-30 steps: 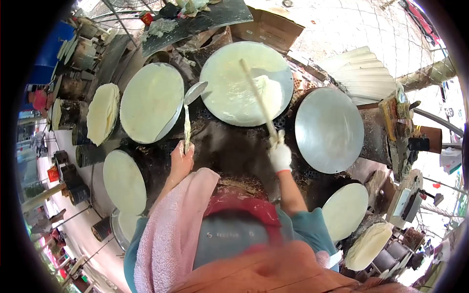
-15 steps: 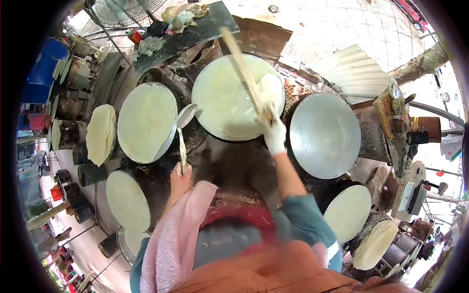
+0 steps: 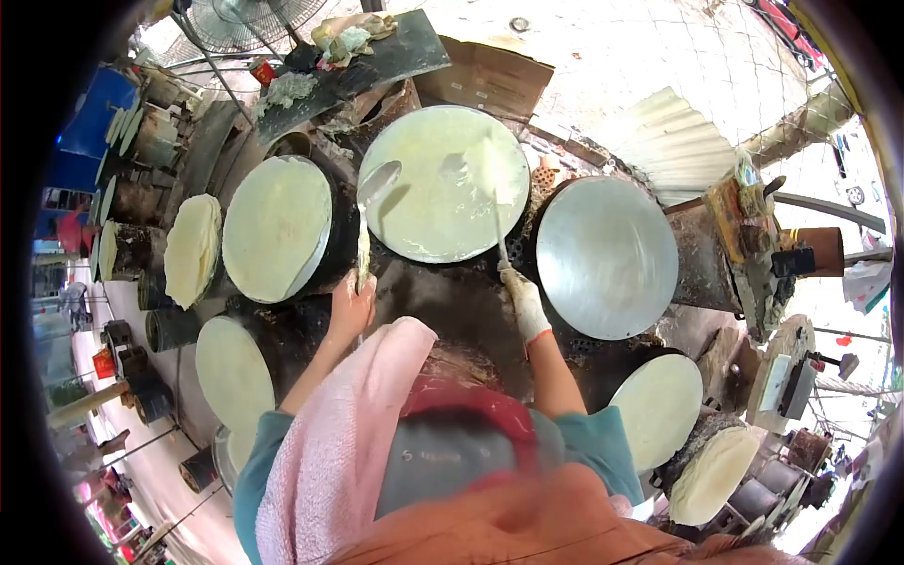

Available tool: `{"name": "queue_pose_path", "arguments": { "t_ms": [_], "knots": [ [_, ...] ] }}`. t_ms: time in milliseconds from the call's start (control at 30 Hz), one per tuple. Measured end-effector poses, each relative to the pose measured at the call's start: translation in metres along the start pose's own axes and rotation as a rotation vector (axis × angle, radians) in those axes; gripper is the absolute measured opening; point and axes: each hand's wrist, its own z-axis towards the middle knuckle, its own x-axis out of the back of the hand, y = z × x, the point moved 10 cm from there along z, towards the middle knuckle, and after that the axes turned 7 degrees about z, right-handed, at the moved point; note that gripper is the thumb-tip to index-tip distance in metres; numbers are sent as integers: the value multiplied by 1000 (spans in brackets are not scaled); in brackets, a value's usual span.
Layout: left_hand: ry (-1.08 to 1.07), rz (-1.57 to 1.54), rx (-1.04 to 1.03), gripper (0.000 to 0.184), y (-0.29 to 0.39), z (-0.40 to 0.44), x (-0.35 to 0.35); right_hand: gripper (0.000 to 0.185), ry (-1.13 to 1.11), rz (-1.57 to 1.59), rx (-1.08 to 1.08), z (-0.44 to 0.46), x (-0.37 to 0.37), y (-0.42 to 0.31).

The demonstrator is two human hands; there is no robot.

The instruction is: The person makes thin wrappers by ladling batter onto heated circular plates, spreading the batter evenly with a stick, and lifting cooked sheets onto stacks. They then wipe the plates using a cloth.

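Note:
My left hand (image 3: 352,306) is wrapped round the handle of a ladle (image 3: 381,183), whose metal bowl hangs over the left edge of the middle round griddle (image 3: 433,256). A pale layer of batter (image 3: 428,202) covers that griddle, with a thicker whitish patch (image 3: 492,169) at its right side. My right hand (image 3: 525,303), in a white glove, grips a wooden spatula (image 3: 500,226) seen nearly edge-on. Its far end reaches over the whitish patch, where its outline blurs into the batter.
To the right stands a bare metal griddle (image 3: 607,259). Left of the middle one is a griddle with a pale flatbread (image 3: 276,229), then a stack of flatbreads (image 3: 193,250). Another pale round (image 3: 657,411) lies at lower right. A cardboard box (image 3: 485,80) stands behind.
My right hand has lowered and the spatula has turned from broad side to nearly edge-on. The ladle has moved up over the middle griddle's left edge. The view has shifted slightly.

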Motion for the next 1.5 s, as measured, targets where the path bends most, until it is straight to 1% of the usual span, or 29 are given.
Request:
{"name": "queue_pose_path", "arguments": {
  "t_ms": [33,133,167,200,300,333,400,433,500,533,567,600,667,767,800,867,933,1000,1033,1133,1167,1200,1233,1267,1333,1367,1400,1467,1500],
  "knots": [
    [-22,4,-34,17,4,9,-1,19,-71,9,-15,-6,-11,-1],
    [-79,92,-38,17,21,63,-5,20,0,-156,111,-8,-2,-28],
    [-115,86,-50,17,35,83,-10,22,40,-162,182,8,11,-33],
    [-153,82,-62,17,49,105,-16,20,20,-32,309,26,17,-29],
    [-328,78,-147,18,70,184,-52,20,77,-160,160,7,-14,-10],
    [-381,95,-164,17,73,206,-66,24,42,-139,190,20,-14,8],
    [-524,44,-87,19,65,240,-96,28,115,-132,177,-29,-28,4],
    [-593,18,-46,19,61,244,-106,31,56,47,347,-31,-27,10],
    [-653,42,21,19,44,241,-113,34,230,200,450,-40,-10,47],
    [-681,58,55,19,33,236,-112,34,319,281,472,-54,-25,54],
    [-718,61,77,17,16,232,-110,36,389,116,295,-64,-45,71],
    [-726,36,131,16,9,221,-104,33,409,15,259,-50,-65,91],
    [-728,-19,243,16,-6,191,-89,28,212,240,101,-31,-126,115],
    [-616,-222,371,15,-22,161,-64,23,193,291,110,-43,-153,91],
    [-594,-264,383,15,-30,159,-58,24,248,219,182,-39,-137,88],
    [-570,-382,451,13,-39,148,-50,18,397,230,369,-29,-104,93],
    [-560,-492,538,11,-42,134,-55,22,394,149,252,-30,-134,102],
    [-653,-736,620,12,-39,123,-78,24,208,186,120,-29,-178,104],
    [-700,-785,547,11,-22,120,-82,23,212,118,117,-29,-186,96],
    [-1158,-1393,792,15,15,121,-75,21,160,233,71,-58,-173,71],
    [-1205,-1447,720,17,19,132,-61,20,261,203,177,-52,-146,62],
    [-1252,-1499,649,18,25,138,-54,20,237,249,363,-36,-120,60],
    [-1404,-1486,689,25,52,113,-55,23,253,228,334,-35,-111,60],
    [-1209,-1139,570,27,56,109,-60,26,280,214,304,-39,-99,62],
    [-1229,-855,329,24,88,97,-84,34,194,-151,574,-28,-92,56],
    [-1203,-763,267,25,108,91,-97,37,155,-150,477,-17,-79,74],
    [-1215,-695,227,23,124,84,-117,36,115,78,525,-21,-71,73],
    [-1196,-549,178,21,150,67,-162,34,311,288,540,-70,-10,56],
    [-1181,-464,156,21,158,58,-188,38,395,428,573,-73,38,66]
  ]
}}
